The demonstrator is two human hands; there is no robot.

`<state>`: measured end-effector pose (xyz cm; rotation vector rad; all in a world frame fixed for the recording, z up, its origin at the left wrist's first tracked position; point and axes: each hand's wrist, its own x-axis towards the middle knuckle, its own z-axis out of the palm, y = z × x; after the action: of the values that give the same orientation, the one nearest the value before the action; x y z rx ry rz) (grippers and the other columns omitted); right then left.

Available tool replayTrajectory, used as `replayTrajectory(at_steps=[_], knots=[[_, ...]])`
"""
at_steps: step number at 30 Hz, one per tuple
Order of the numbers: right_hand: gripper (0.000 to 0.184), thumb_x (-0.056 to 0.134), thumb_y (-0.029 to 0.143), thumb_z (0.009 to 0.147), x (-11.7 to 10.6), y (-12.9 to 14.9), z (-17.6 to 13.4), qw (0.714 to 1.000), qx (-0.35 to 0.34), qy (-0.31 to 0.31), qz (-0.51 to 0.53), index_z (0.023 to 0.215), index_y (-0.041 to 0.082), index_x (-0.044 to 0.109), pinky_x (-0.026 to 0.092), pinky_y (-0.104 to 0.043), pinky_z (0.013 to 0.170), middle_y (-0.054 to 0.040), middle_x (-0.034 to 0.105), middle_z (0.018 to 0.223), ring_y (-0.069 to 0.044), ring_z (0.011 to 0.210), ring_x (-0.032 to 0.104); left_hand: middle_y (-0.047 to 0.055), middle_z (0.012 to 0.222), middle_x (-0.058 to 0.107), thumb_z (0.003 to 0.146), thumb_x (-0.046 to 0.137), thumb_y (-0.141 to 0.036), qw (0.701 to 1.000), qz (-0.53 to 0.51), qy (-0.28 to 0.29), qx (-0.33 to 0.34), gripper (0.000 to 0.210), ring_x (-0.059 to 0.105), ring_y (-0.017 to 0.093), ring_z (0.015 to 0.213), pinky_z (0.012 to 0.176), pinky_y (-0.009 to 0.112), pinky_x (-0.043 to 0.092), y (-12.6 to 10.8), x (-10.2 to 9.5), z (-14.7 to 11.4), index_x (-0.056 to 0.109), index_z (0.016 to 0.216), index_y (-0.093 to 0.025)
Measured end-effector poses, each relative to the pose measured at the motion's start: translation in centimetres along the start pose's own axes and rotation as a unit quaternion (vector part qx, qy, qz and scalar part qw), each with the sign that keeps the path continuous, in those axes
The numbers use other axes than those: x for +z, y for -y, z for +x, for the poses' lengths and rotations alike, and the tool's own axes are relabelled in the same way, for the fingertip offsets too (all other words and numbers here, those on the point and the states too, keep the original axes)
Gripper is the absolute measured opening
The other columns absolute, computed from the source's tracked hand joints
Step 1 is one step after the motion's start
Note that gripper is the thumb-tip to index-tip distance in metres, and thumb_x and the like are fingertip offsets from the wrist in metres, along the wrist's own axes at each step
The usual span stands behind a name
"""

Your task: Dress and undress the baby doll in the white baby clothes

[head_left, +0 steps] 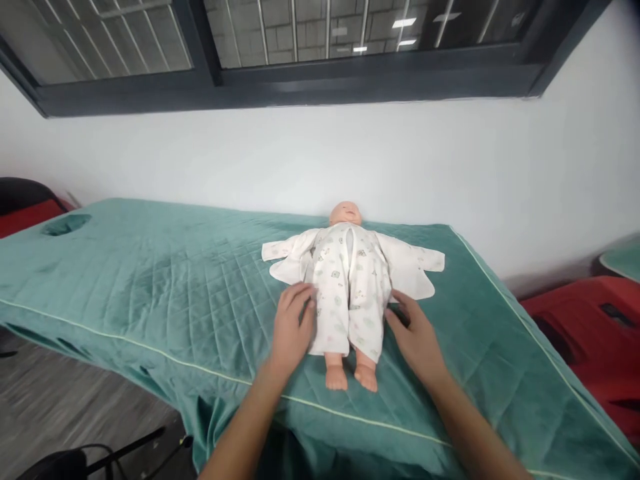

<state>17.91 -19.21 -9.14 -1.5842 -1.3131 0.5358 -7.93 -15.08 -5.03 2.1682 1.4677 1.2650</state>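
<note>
A baby doll (346, 213) lies on its back with its head toward the wall and its bare feet toward me. Over its body and legs is a white printed baby outfit (333, 280), with the sleeves spread out to both sides and pale flaps lying below them. My left hand (294, 327) is at the outfit's left edge, thumb and fingers apart, the fingertips touching or very near the cloth. On the opposite edge, my right hand (414, 333) has its thumb and index finger parted beside the fabric. Neither hand visibly grips anything.
A green quilted cover (165, 287) with pale piping spreads under the doll. Behind it rise a white wall (300, 153) and a dark-framed barred window (350, 77). Red objects (590, 333) stand at the right, and a black stand (125, 450) at the lower left.
</note>
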Motion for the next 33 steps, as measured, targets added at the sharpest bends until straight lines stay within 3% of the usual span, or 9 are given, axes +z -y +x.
replayTrajectory(at_steps=[3, 6, 10, 14, 18, 23, 27, 30, 33], knots=[[0.048, 0.058, 0.038, 0.087, 0.2, 0.7, -4.7, 0.999, -0.02, 0.032, 0.02, 0.134, 0.033, 0.051, 0.041, -0.057, 0.107, -0.0066, 0.056, 0.136, -0.032, 0.126, 0.052, 0.007, 0.126, 0.064, 0.094, 0.043, -0.024, 0.999, -0.036, 0.034, 0.007, 0.029, 0.055, 0.019, 0.124, 0.112, 0.043, 0.044, -3.6, -0.9, -2.9, 0.066, 0.111, -0.026], [0.044, 0.056, 0.031, 0.085, 0.8, 1.6, -7.9, 0.998, -0.049, 0.033, 0.024, 0.129, 0.033, 0.052, 0.042, -0.056, 0.107, -0.0067, 0.053, 0.136, -0.031, 0.128, 0.049, 0.007, 0.133, 0.059, 0.089, 0.047, -0.018, 0.994, -0.015, 0.102, 0.043, 0.031, 0.044, 0.022, 0.136, 0.114, 0.045, 0.042, -5.6, -0.8, -4.0, 0.066, 0.112, -0.027], [0.03, 0.056, 0.024, 0.081, 1.7, 2.7, -9.2, 0.996, -0.086, 0.034, 0.013, 0.111, 0.03, 0.055, 0.047, -0.051, 0.099, -0.0088, 0.054, 0.119, -0.03, 0.115, 0.054, 0.007, 0.15, 0.044, 0.076, 0.051, -0.004, 0.98, 0.059, 0.176, 0.069, 0.044, 0.025, 0.026, 0.147, 0.118, 0.049, 0.035, -6.4, -0.1, -3.7, 0.064, 0.114, -0.023], [0.024, 0.055, 0.021, 0.08, 2.2, 3.0, -8.8, 0.995, -0.092, 0.041, 0.0, 0.102, 0.028, 0.053, 0.048, -0.048, 0.091, -0.0081, 0.055, 0.106, -0.029, 0.102, 0.057, 0.011, 0.153, 0.039, 0.07, 0.058, -0.005, 0.961, 0.139, 0.225, 0.085, 0.042, 0.022, 0.032, 0.148, 0.115, 0.055, 0.034, -6.6, 0.4, -2.8, 0.062, 0.109, -0.019], [0.012, 0.048, 0.022, 0.083, 2.3, 2.8, -8.0, 0.996, -0.081, 0.035, -0.013, 0.093, 0.026, 0.054, 0.047, -0.044, 0.081, -0.0064, 0.056, 0.093, -0.028, 0.089, 0.056, 0.01, 0.151, 0.043, 0.072, 0.059, -0.008, 0.949, 0.185, 0.227, 0.114, 0.033, 0.025, 0.034, 0.147, 0.114, 0.055, 0.033, -6.5, 0.8, -2.3, 0.063, 0.104, -0.018], [0.003, 0.049, 0.022, 0.079, 1.5, 3.8, -7.1, 0.997, -0.064, 0.03, 0.017, 0.08, 0.024, 0.051, 0.043, -0.036, 0.073, -0.0027, 0.054, 0.082, -0.023, 0.078, 0.052, 0.006, 0.141, 0.054, 0.083, 0.053, -0.014, 0.96, 0.161, 0.193, 0.124, 0.019, 0.033, 0.029, 0.143, 0.113, 0.048, 0.036, -6.7, 0.5, -2.5, 0.065, 0.097, -0.021], [0.006, 0.051, 0.023, 0.081, 0.0, 5.9, -7.5, 0.994, -0.033, 0.026, 0.104, 0.076, 0.023, 0.048, 0.04, -0.03, 0.069, 0.0005, 0.05, 0.076, -0.019, 0.074, 0.049, 0.004, 0.11, 0.066, 0.083, 0.055, -0.015, 0.97, 0.112, 0.187, 0.109, 0.016, 0.057, 0.022, 0.111, 0.098, 0.039, 0.047, -8.6, -1.4, -3.0, 0.063, 0.095, -0.022], [0.009, 0.053, 0.026, 0.083, -0.9, 6.5, -8.6, 0.984, -0.009, 0.04, 0.172, 0.077, 0.022, 0.048, 0.04, -0.028, 0.07, 0.0016, 0.05, 0.077, -0.017, 0.075, 0.05, 0.003, 0.091, 0.065, 0.085, 0.053, -0.014, 0.971, 0.118, 0.163, 0.127, 0.012, 0.059, 0.02, 0.091, 0.089, 0.039, 0.049, -10.6, -2.7, -3.8, 0.062, 0.092, -0.02], [0.01, 0.056, 0.027, 0.083, -1.1, 5.5, -9.8, 0.978, 0.013, 0.054, 0.202, 0.08, 0.022, 0.048, 0.041, -0.027, 0.074, 0.0023, 0.051, 0.078, -0.016, 0.077, 0.051, 0.003, 0.086, 0.063, 0.086, 0.053, -0.014, 0.97, 0.122, 0.144, 0.15, 0.009, 0.058, 0.021, 0.087, 0.086, 0.039, 0.049, -11.5, -2.8, -5.0, 0.061, 0.089, -0.018]])
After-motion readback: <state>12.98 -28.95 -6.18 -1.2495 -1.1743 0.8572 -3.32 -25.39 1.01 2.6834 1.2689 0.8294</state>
